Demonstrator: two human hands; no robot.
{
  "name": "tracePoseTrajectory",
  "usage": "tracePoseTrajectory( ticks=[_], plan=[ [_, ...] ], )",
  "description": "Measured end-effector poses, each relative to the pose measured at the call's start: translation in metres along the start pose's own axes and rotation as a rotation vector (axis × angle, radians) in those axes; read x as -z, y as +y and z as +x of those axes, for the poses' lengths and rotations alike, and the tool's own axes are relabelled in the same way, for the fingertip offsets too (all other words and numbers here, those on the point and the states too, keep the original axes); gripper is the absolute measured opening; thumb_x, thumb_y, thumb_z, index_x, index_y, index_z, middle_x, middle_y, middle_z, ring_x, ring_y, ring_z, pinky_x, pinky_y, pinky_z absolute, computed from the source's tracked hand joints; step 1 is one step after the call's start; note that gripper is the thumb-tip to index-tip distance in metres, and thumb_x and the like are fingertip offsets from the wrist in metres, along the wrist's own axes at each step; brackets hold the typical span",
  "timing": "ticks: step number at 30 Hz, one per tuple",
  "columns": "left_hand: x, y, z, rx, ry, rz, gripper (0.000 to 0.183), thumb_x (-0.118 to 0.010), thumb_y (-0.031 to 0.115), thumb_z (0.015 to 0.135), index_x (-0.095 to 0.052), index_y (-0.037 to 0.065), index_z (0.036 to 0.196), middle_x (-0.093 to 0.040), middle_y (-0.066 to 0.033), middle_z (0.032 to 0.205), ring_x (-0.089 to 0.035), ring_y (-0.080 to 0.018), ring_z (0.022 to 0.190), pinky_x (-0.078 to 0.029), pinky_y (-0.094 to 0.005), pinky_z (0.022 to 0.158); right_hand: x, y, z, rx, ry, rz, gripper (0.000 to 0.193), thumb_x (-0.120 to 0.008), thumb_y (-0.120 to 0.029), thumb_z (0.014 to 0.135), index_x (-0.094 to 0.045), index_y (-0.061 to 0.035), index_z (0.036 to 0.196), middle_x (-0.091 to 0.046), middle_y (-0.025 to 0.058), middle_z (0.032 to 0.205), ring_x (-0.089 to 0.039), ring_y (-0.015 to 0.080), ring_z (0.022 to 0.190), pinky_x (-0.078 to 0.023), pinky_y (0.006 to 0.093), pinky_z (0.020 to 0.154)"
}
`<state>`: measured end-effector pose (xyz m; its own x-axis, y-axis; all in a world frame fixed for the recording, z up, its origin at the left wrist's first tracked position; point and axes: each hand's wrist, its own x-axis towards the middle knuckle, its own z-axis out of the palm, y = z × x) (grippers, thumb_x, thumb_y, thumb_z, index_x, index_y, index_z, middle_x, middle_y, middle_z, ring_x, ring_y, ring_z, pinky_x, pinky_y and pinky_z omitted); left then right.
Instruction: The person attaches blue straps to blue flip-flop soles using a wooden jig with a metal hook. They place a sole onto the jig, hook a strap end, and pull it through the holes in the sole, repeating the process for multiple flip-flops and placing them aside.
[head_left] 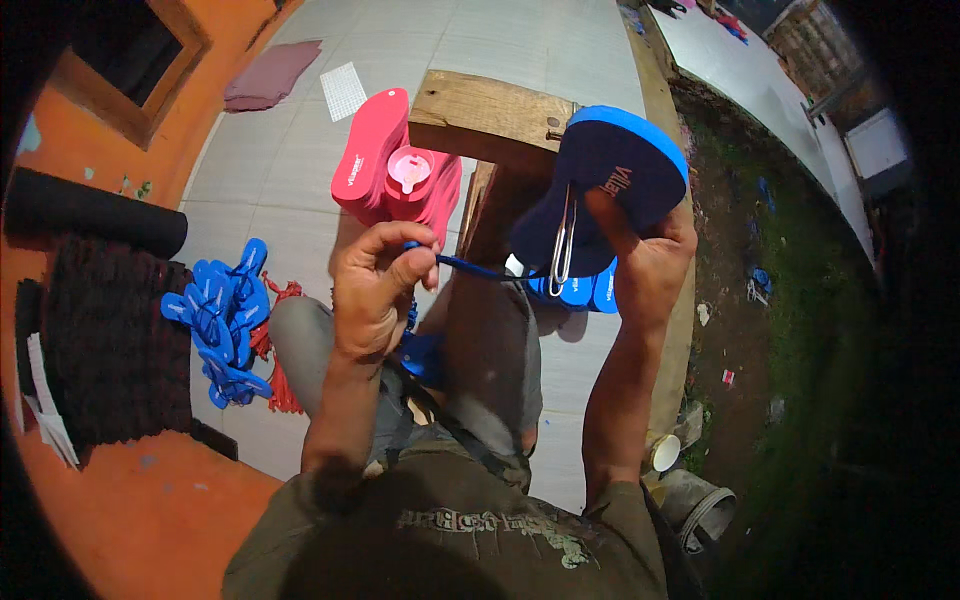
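Note:
My right hand (655, 260) grips a flip-flop sole (610, 150), dark blue on its face with a bright blue edge, tilted up at the right. Its thumb lies across the face. A thin bent metal wire tool (563, 250), like a long hook, lies against the sole near that thumb. From its lower end a blue flip-flop strap (485, 270) stretches left to my left hand (375, 285), which pinches the strap's end between thumb and fingers. Whether the strap passes through the sole is hidden.
Ahead stands a wooden block (490, 108), beside pink soles (365, 155) with a pink-lidded tub (410, 172) on them. Blue soles (577, 290) lie below my right hand. At left are blue flip-flops (225, 310), red straps (285, 375) and a black stack (115, 340).

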<state>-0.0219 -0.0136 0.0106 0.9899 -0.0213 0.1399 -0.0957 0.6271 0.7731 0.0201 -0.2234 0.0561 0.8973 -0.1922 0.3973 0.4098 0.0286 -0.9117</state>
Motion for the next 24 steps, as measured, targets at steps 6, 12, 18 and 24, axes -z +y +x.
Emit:
tracePoseTrajectory(
  ticks=[6, 12, 18, 24],
  plan=[
    [0.005, -0.018, 0.001, 0.184, 0.225, -0.45, 0.024, -0.056, 0.028, 0.084, -0.053, 0.006, 0.095, -0.06, -0.0035, 0.083, -0.059, -0.017, 0.082, -0.046, -0.0358, 0.081, 0.003, 0.01, -0.002, 0.056, -0.004, 0.007, 0.029, -0.072, -0.003, 0.068, -0.061, 0.0006, 0.094, -0.064, 0.0064, 0.087, -0.059, 0.0112, 0.078, -0.046, 0.0243, 0.072],
    [-0.023, -0.026, 0.007, -0.007, 0.149, -0.356, 0.021, -0.061, 0.021, 0.081, -0.054, 0.006, 0.093, -0.055, -0.0034, 0.072, -0.051, -0.0141, 0.062, -0.044, -0.0318, 0.067, 0.002, 0.012, -0.003, 0.067, 0.018, 0.051, 0.028, -0.071, -0.002, 0.069, -0.061, 0.0002, 0.095, -0.064, 0.0066, 0.088, -0.059, 0.0119, 0.079, -0.046, 0.0242, 0.073],
    [-0.015, -0.023, -0.011, -0.324, -0.008, 0.282, 0.034, -0.056, 0.024, 0.084, -0.047, 0.004, 0.111, -0.056, -0.0099, 0.095, -0.053, -0.0203, 0.089, -0.042, -0.0343, 0.08, 0.0, 0.015, -0.004, 0.059, 0.014, 0.043, 0.029, -0.072, -0.003, 0.069, -0.061, 0.0004, 0.095, -0.064, 0.0062, 0.088, -0.059, 0.012, 0.079, -0.046, 0.0245, 0.073],
    [-0.028, -0.007, 0.007, 0.056, 0.147, -0.49, 0.027, -0.049, 0.024, 0.089, -0.049, 0.006, 0.108, -0.054, -0.0039, 0.082, -0.051, -0.0141, 0.077, -0.042, -0.0335, 0.077, 0.0, 0.015, -0.007, 0.055, 0.057, 0.068, 0.029, -0.072, -0.004, 0.069, -0.061, 0.0002, 0.095, -0.064, 0.0053, 0.088, -0.059, 0.0113, 0.079, -0.045, 0.0241, 0.074]
  ],
)
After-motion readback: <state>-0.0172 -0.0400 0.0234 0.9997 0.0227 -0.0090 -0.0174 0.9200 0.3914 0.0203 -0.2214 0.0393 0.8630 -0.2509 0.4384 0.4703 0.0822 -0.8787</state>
